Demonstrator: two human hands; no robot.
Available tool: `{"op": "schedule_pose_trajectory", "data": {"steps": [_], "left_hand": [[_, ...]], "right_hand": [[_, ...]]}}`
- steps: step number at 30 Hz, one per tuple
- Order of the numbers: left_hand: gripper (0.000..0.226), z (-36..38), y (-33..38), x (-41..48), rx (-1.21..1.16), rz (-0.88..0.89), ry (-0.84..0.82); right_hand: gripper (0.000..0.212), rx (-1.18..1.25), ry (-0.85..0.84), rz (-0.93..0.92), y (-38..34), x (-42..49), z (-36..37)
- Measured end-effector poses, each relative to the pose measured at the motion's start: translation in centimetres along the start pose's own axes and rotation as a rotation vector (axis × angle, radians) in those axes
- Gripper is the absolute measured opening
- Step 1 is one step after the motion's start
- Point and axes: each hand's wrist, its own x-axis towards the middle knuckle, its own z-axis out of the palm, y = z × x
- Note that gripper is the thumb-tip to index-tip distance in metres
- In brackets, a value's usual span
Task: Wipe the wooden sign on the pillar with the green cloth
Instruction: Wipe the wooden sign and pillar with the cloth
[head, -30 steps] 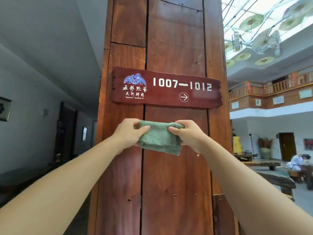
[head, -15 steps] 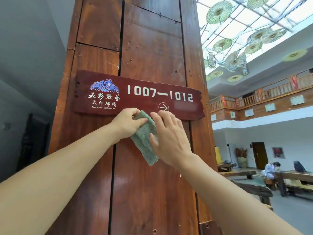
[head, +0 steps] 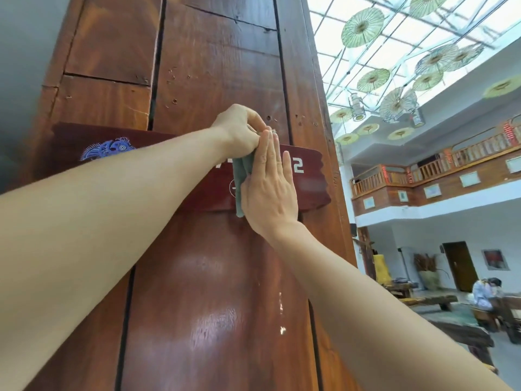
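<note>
The dark red sign (head: pixel 310 179) is fixed across the front of the wooden pillar (head: pixel 220 66), with a blue emblem (head: pixel 107 148) at its left end and a white digit 2 showing near its right end. The green cloth (head: pixel 242 179) hangs flat against the middle of the sign, and its lower edge reaches just past the sign's bottom edge. The left hand (head: pixel 242 131) is at the sign's top edge, its fingers (head: pixel 255 119) bunched together and pinching the top of the cloth. The right hand (head: pixel 270 190) lies flat over the cloth, palm to the sign, with its fingers (head: pixel 272 156) straight, side by side and pointing upward, pressing the cloth rather than gripping it. Both bare forearms reach up from below. To the right, paper umbrellas (head: pixel 363 26) hang under a glass roof above a hall with a wooden balcony (head: pixel 423 170).
</note>
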Motion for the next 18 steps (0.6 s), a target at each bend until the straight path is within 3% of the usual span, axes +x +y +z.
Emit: {"op": "schedule_pose_trajectory", "data": {"steps": [4,7,11,13,16,17,18], "left_hand": [[0.035,1.3,-3.3,-0.4,0.388,0.138,0.137],[0.038,0.0,-7.8,-2.8,0.69,0.322,0.308],[0.048,-4.7,-13.7,-6.1,0.838,0.352,0.532],[0.06,-7.1,-16.0,-7.2,0.912,0.249,0.543],[0.078,-8.8,-18.5,-8.4,0.98,0.066,0.496],[0.082,-8.9,-19.1,-8.5,0.985,0.03,0.5],[0.084,-8.9,-19.7,-8.5,0.99,0.011,0.511]], "right_hand": [[0.069,-0.088,-0.095,-0.043,1.7,0.9,2.7],[0.069,-0.119,-0.078,-0.079,2.2,0.9,3.5],[0.077,-0.195,-0.097,-0.202,5.4,0.7,3.1],[0.074,-0.198,-0.126,-0.057,7.8,1.2,2.3],[0.068,-0.077,-0.096,0.455,7.8,2.2,2.0],[0.068,-0.068,-0.089,0.526,6.3,2.3,2.5],[0.068,-0.085,-0.071,0.475,4.6,2.1,3.1]]}}
